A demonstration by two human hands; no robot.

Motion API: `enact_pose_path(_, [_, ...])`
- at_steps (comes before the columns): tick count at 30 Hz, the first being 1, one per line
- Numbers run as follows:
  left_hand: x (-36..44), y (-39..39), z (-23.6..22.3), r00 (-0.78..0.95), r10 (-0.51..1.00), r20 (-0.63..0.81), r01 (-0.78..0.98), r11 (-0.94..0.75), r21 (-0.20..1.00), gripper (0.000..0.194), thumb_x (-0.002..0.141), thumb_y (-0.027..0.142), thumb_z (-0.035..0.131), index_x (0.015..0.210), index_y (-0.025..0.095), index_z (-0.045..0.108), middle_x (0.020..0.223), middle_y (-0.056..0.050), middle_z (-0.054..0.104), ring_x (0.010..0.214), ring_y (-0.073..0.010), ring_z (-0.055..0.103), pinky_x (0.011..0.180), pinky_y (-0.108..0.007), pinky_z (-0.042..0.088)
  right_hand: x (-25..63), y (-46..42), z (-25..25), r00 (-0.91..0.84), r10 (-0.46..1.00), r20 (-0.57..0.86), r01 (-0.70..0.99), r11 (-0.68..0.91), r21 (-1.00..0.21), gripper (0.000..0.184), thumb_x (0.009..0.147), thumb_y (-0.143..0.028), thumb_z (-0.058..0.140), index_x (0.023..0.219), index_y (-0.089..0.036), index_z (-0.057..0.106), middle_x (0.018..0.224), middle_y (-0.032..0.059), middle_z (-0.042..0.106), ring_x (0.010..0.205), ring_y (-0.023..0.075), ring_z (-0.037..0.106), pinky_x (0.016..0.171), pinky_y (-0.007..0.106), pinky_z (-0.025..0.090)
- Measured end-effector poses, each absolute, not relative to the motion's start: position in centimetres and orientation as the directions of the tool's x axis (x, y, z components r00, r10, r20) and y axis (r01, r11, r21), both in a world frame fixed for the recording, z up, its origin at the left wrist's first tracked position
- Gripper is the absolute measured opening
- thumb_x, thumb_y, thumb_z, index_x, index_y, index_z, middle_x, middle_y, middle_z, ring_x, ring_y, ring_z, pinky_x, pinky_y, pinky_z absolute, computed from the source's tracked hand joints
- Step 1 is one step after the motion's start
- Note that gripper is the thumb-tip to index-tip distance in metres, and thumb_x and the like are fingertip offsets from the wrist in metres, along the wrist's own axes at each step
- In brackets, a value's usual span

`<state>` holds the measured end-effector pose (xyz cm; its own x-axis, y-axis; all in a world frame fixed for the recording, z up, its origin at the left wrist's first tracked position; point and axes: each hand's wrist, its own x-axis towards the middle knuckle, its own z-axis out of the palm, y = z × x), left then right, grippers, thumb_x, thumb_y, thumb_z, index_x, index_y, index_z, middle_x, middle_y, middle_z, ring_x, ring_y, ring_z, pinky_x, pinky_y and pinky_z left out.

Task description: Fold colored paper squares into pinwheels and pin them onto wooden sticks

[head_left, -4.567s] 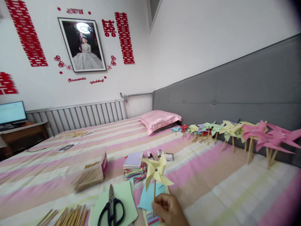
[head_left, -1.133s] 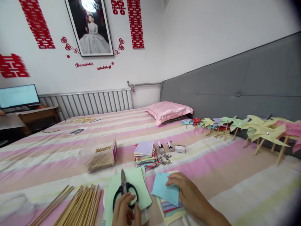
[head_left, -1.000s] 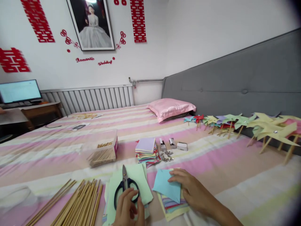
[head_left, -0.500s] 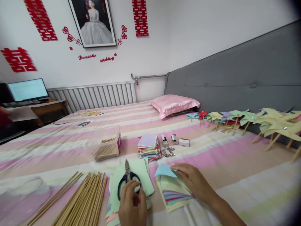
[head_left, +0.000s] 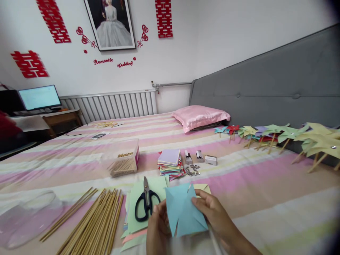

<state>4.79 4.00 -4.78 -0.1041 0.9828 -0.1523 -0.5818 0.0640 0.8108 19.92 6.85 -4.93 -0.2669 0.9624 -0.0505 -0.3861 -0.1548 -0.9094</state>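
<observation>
Between my two hands is a light blue paper square [head_left: 184, 212], with slits cut in from its corners. My right hand [head_left: 212, 209] pinches its right edge, thumb on top. At the left edge my left hand [head_left: 157, 225] is closed on the paper, its fingers partly hidden behind the sheet. Under the blue square, a cream paper [head_left: 203, 187] of the pile beneath peeks out. Dark-handled scissors [head_left: 146, 203] lie on the stack of pale green paper [head_left: 134, 219], just left of my left hand.
Wooden sticks [head_left: 98, 219] lie at the left beside a clear plastic bag [head_left: 32, 223]. Beyond are a box of sticks [head_left: 123, 164], a coloured paper stack [head_left: 170, 159], metal fasteners [head_left: 192, 170] and small boxes [head_left: 211, 160]. Finished pinwheels [head_left: 292, 134] line the headboard [head_left: 265, 78].
The blue square has come up off the pile on the right and now faces me. My left hand has moved from the scissors to the square's left edge.
</observation>
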Motion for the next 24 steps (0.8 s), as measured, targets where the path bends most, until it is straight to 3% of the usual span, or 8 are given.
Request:
enact_pose_path(3, [4.9, 3.6, -4.2, -0.008, 0.976, -0.218, -0.595, 0.171, 0.786, 0.045, 0.072, 0.053, 0.056, 0.083, 0.013, 0.073, 0.072, -0.011, 0.072, 0.073, -0.0266, 0.066, 0.066, -0.036, 0.050, 19.3, 6.3, -6.2, -0.255, 0.967, -0.017, -0.285, -0.092, -0.954, 0.048, 0.073, -0.046, 0.063, 0.111, -0.018, 0.053, 0.060, -0.0004, 0.065, 0.050, 0.0167, 0.059, 0.050, 0.026, 0.044])
enact_pose_path(8, [4.8, 3.3, -4.8, -0.098, 0.965, -0.245, -0.375, 0.192, 0.907, 0.030, 0.062, 0.038, 0.074, 0.076, 0.011, 0.072, 0.068, -0.008, 0.072, 0.066, -0.0212, 0.064, 0.065, -0.030, 0.049, 19.5, 5.7, -6.3, -0.182, 0.982, 0.057, -0.062, 0.046, -0.997, 0.045, 0.082, -0.044, 0.053, 0.121, -0.022, 0.046, 0.049, -0.0085, 0.045, 0.042, 0.0091, 0.040, 0.041, 0.019, 0.029])
enact_pose_path(14, [4.5, 3.5, -5.6, -0.043, 0.969, -0.242, -0.365, 0.210, 0.907, 0.026, 0.067, 0.032, 0.072, 0.077, 0.008, 0.072, 0.059, -0.007, 0.070, 0.053, -0.0161, 0.060, 0.054, -0.026, 0.046, 20.0, 5.8, -5.2, -0.253, 0.967, 0.013, -0.266, -0.056, -0.962, 0.047, 0.085, -0.047, 0.048, 0.123, -0.021, 0.042, 0.069, 0.0007, 0.064, 0.060, 0.0164, 0.061, 0.057, 0.027, 0.047])
enact_pose_path(18, [4.5, 3.5, -5.1, -0.080, 0.962, -0.260, -0.423, 0.204, 0.883, 0.024, 0.065, 0.030, 0.073, 0.077, 0.009, 0.071, 0.060, -0.006, 0.070, 0.053, -0.0168, 0.060, 0.055, -0.027, 0.047, 20.9, 6.2, -4.7, -0.367, 0.929, 0.049, -0.345, -0.087, -0.934, 0.034, 0.084, -0.038, 0.053, 0.113, -0.021, 0.050, 0.081, 0.0045, 0.069, 0.067, 0.0174, 0.066, 0.065, 0.030, 0.049])
enact_pose_path(24, [4.5, 3.6, -5.0, -0.102, 0.960, -0.259, -0.432, 0.192, 0.881, 0.020, 0.064, 0.028, 0.074, 0.070, 0.010, 0.069, 0.058, -0.006, 0.069, 0.053, -0.0144, 0.059, 0.054, -0.024, 0.045, 22.2, 6.7, -5.0, -0.445, 0.892, 0.076, -0.201, -0.017, -0.979, 0.014, 0.077, -0.029, 0.063, 0.086, -0.020, 0.067, 0.083, 0.0023, 0.067, 0.074, 0.0151, 0.061, 0.070, 0.027, 0.048])
